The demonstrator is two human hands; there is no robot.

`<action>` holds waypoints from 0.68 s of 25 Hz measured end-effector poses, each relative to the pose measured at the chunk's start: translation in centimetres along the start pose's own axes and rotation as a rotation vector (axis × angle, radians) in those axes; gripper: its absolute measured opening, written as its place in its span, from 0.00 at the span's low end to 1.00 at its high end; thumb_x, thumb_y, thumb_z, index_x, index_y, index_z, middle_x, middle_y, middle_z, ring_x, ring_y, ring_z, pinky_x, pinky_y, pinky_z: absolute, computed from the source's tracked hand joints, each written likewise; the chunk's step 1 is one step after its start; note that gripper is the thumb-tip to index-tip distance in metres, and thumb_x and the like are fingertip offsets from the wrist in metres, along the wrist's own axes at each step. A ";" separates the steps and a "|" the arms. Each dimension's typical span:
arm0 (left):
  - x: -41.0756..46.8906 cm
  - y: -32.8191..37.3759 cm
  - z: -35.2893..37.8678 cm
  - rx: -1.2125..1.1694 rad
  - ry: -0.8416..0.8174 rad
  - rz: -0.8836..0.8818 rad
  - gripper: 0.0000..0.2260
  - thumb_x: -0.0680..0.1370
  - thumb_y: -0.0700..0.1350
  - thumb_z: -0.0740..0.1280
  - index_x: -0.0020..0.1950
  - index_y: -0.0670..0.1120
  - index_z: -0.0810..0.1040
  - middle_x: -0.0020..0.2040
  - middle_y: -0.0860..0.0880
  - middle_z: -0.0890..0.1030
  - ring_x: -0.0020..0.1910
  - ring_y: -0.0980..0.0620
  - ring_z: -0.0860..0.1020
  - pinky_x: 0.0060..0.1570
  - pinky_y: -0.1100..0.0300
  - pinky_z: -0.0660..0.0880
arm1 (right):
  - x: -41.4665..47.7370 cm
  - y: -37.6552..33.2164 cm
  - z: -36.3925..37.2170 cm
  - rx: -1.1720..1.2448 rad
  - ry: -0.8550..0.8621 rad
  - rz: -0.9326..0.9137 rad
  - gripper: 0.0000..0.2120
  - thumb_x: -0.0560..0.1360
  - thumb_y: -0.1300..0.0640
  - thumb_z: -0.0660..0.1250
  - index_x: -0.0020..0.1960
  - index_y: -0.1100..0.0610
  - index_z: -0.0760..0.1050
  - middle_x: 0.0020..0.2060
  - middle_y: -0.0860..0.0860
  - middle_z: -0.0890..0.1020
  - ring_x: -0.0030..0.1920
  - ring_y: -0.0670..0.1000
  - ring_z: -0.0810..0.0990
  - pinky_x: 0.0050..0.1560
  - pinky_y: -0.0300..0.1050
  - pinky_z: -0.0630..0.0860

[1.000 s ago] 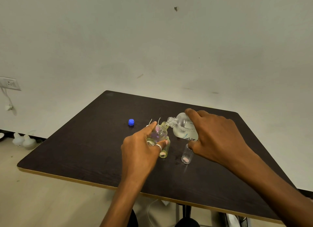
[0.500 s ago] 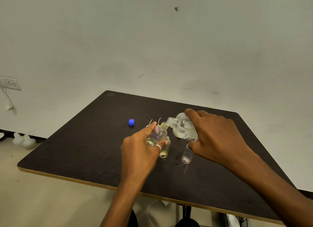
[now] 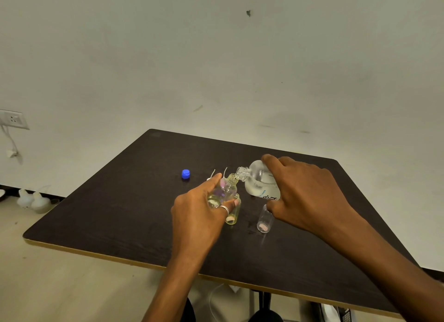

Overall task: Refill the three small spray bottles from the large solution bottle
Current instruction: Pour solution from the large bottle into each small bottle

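A large clear plastic solution bottle (image 3: 258, 185) is held tilted in the grip of the right hand (image 3: 305, 196), its neck at the mouth of a small clear spray bottle (image 3: 227, 189) clasped in the grip of the left hand (image 3: 199, 216) over the dark bench (image 3: 120, 213). A yellow-tinted small bottle (image 3: 232, 217) and a clear small bottle (image 3: 264, 222) are stood just nearer; a blue round cap (image 3: 185, 174) lies far left.

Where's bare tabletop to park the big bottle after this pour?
Bare table: the left stretch from the blue cap to the near-left edge, and the far strip behind the big bottle. Crowded centre: left hand holding a small bottle, right hand on the big bottle, yellowish bottle and clear bottle between them, spray tops behind.
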State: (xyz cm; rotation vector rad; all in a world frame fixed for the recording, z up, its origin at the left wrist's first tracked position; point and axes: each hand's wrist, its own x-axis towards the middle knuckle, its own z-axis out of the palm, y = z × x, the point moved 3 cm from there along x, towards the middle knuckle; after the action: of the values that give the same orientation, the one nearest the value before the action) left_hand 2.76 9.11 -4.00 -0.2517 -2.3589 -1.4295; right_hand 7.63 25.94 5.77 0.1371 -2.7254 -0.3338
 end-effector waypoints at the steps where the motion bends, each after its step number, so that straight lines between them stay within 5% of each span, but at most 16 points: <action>1: 0.0 0.0 0.0 0.003 0.002 0.000 0.30 0.69 0.54 0.79 0.70 0.55 0.76 0.58 0.54 0.84 0.53 0.59 0.82 0.56 0.59 0.80 | 0.0 0.0 0.0 -0.001 -0.002 0.001 0.34 0.71 0.43 0.67 0.72 0.46 0.56 0.56 0.46 0.77 0.48 0.51 0.78 0.37 0.42 0.66; 17: 0.1 -0.2 0.1 -0.012 -0.004 -0.008 0.30 0.69 0.53 0.79 0.70 0.54 0.76 0.59 0.53 0.84 0.54 0.58 0.82 0.56 0.59 0.80 | 0.1 -0.1 -0.1 -0.006 -0.004 0.001 0.34 0.69 0.44 0.68 0.71 0.46 0.57 0.55 0.46 0.77 0.47 0.51 0.78 0.37 0.43 0.67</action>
State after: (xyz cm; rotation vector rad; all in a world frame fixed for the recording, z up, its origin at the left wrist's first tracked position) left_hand 2.57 9.09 -4.15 -0.2486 -2.3581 -1.4482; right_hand 7.55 25.82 5.90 0.1329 -2.7277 -0.3422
